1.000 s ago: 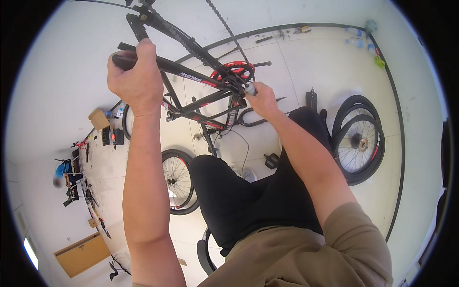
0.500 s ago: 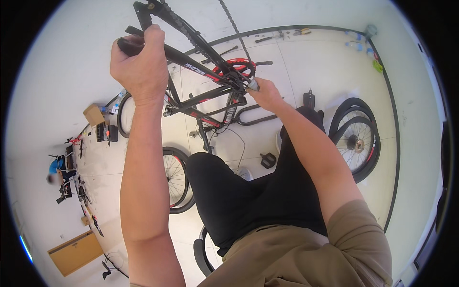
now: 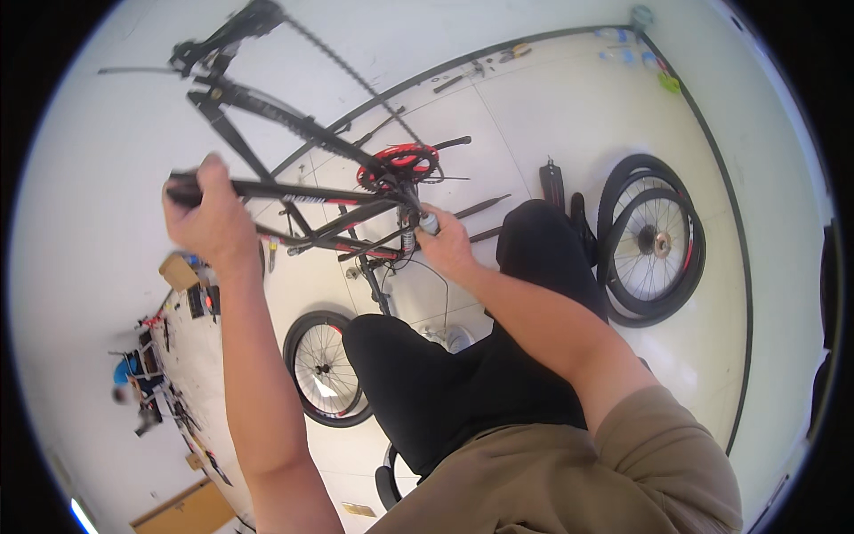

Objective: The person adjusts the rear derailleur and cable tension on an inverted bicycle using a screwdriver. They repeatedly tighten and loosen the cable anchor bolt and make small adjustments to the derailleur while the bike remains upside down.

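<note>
The left hand [image 3: 213, 222] wraps its fingers around a tube of the black bike frame [image 3: 294, 191], steadying it. The right hand [image 3: 449, 249] pinches a small grey canister [image 3: 428, 222] beneath the red chainring [image 3: 398, 165], apparently treating that area; continuing likely calls for careful aim.

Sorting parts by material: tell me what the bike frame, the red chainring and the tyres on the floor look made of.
Bike frame: likely painted metal tube, matte black with red accents. Red chainring: seemingly anodised or painted metal, toothed edge, even red sheen. Tyres: black rubber, dull, over spoked wheels. Left hand grips the frame.
</note>
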The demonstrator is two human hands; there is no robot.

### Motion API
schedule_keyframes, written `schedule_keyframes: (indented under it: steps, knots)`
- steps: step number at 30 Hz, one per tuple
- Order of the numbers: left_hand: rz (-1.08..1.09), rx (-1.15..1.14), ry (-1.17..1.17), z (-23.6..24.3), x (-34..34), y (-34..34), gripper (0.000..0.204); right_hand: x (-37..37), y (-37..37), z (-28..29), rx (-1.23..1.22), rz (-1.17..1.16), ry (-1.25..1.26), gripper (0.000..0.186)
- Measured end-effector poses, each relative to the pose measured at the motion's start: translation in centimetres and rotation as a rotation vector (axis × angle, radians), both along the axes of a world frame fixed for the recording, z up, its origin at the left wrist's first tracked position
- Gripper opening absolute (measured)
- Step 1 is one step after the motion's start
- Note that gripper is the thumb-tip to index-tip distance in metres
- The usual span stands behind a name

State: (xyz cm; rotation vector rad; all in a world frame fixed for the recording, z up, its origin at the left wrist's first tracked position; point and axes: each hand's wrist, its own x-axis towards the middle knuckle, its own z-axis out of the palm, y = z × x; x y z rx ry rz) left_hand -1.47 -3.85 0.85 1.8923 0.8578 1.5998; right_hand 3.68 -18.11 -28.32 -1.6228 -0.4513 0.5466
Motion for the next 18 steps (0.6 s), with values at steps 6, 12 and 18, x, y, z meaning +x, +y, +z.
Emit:
schedule_keyframes:
  steps: [6, 12, 18]
  knots:
    - [0.046, -0.054, 0.006, 0.2, -1.7, 0.2, 0.024, -1.7, -0.2, 2.7, 0.128, -0.373, 1.208, 0.019]
    - [0.016, -0.059, 0.024, 1.1, -0.9, -0.9, 0.021, -0.8, 1.6, -1.5, 0.128, -0.428, 1.393, 0.008]
    - [0.01, -0.025, 0.127, 1.5, -0.8, -2.2, 0.022, 0.5, 2.9, -1.2, 0.263, -0.295, 1.483, 0.024]
